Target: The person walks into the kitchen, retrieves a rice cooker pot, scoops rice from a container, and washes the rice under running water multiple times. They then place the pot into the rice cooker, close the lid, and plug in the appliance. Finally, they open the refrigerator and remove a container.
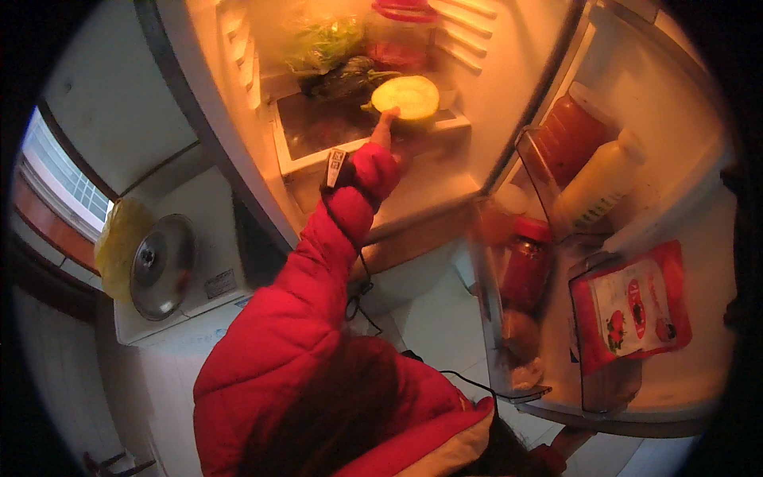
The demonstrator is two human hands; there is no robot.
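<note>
My left hand [386,126], in a red padded sleeve, reaches into an open refrigerator [501,36]. Its thumb lies on top of a round, pale-yellow item [411,92], and its other fingers are hidden beneath. I cannot tell whether the item is cut produce or a shallow dish. It is over the right part of a framed shelf [322,128]. Behind it are dark vegetables [340,77], a bag of leafy greens [325,45] and a red-lidded clear container [399,45]. At the lower right, my right hand [573,440] is at the refrigerator door's edge [626,424], fingers hidden.
The swung-out door's racks hold a jar of red contents [575,134], a pale bottle [599,179], a red-capped jar [527,262] and a red-and-white packet [635,307]. At left, a glass lid [162,268] and yellow bag [119,244] rest on a white appliance [214,250]. A black cable [357,298] hangs from my sleeve.
</note>
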